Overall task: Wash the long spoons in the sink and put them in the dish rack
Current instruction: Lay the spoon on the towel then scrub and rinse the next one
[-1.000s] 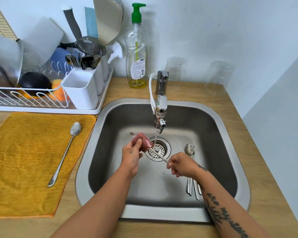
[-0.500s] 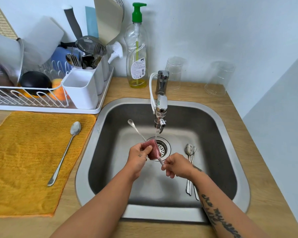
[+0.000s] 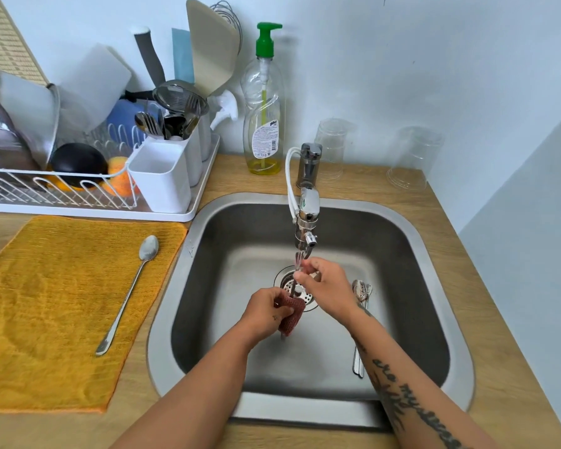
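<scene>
Looking down through the head camera, I see my left grip point(image 3: 266, 311) curled round a red mesh scrubber point(image 3: 293, 314), which is wrapped about the lower stretch of a long spoon point(image 3: 292, 291) over the drain in the middle of the sink point(image 3: 402, 241). My right grip point(image 3: 329, 286) pinches the same spoon higher up, just under the tap point(image 3: 306, 222). The spoon stands nearly upright between the two, with one end poking out below the scrubber. I cannot tell which end is the bowl.

I judge the spoon light, stiff and thin. Wet steel like this is slick, so it could twist or slide in a loose pinch. I would hold it across the flat of the handle, away from the rounded bowl.

Other spoons point(image 3: 361, 293) lie side by side on the sink floor, right of the drain and partly under my right forearm. One more spoon point(image 3: 127, 296) lies on the orange cloth point(image 3: 46, 319) on the tabletop point(image 3: 499, 367), left of the sink. The dish rack point(image 3: 88, 215) sits far left. The white cutlery cup point(image 3: 162, 179) at its right end looks the natural place to stand the spoons.
</scene>
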